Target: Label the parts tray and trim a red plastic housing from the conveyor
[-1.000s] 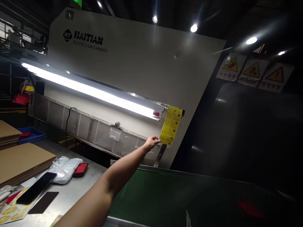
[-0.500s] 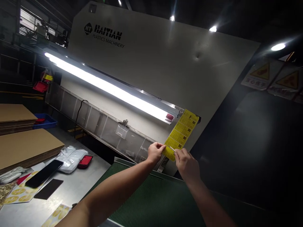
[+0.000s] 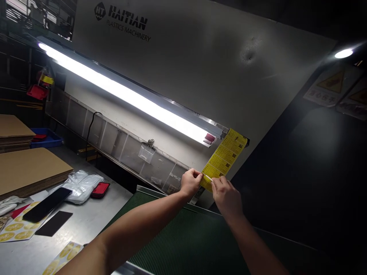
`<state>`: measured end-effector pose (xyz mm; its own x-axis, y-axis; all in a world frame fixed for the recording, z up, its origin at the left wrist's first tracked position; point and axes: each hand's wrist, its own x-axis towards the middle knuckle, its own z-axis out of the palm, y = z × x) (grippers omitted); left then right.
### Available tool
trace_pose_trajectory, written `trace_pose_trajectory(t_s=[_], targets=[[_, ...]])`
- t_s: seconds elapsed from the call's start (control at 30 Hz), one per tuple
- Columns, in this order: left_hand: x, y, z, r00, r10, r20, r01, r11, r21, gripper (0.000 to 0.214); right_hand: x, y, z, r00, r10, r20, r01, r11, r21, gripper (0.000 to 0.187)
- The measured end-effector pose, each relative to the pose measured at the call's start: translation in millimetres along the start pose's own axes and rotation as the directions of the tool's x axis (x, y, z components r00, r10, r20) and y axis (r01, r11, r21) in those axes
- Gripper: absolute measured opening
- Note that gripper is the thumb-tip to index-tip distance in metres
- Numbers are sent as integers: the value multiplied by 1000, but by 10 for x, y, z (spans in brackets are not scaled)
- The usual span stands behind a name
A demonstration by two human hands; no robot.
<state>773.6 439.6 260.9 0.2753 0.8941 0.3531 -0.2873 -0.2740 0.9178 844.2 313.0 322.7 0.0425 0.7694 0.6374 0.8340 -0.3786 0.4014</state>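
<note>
A long yellow label sheet (image 3: 226,154), printed with text and square codes, hangs slanting at the right end of the lit tube lamp. My left hand (image 3: 190,183) pinches at the left edge of the sheet's lower part. Across that part runs a thin white strip (image 3: 208,177), from my left fingertips to my right ones; whether it is a turned label edge or a separate piece, I cannot tell. My right hand (image 3: 228,194) is closed on the strip's right end, its fingertips partly hidden behind the hand.
Below my arms lies a green ribbed conveyor belt (image 3: 183,233). On the metal table (image 3: 86,221) at left are a phone (image 3: 47,205), clear plastic bags (image 3: 82,187), a red case (image 3: 100,190), round yellow stickers (image 3: 14,228) and stacked cardboard (image 3: 31,168). A tube lamp (image 3: 129,95) crosses the machine.
The view has shifted slightly, so the machine lettering sits higher and the table things lie further left. Both hands stay at the sheet's lower part, with the white strip still between them.
</note>
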Motion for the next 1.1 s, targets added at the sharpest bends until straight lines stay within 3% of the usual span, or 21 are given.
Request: trace_pose_trajectory(t_s=[0.77, 1.1], targets=[[-49, 0, 35, 1000, -8, 2, 8, 999, 40, 9, 63, -12, -120, 996, -56, 77, 62, 995, -81, 24], [-58, 27, 67, 997, -78, -11, 79, 996, 34, 8, 53, 26, -147, 993, -45, 112, 57, 993, -107, 26]])
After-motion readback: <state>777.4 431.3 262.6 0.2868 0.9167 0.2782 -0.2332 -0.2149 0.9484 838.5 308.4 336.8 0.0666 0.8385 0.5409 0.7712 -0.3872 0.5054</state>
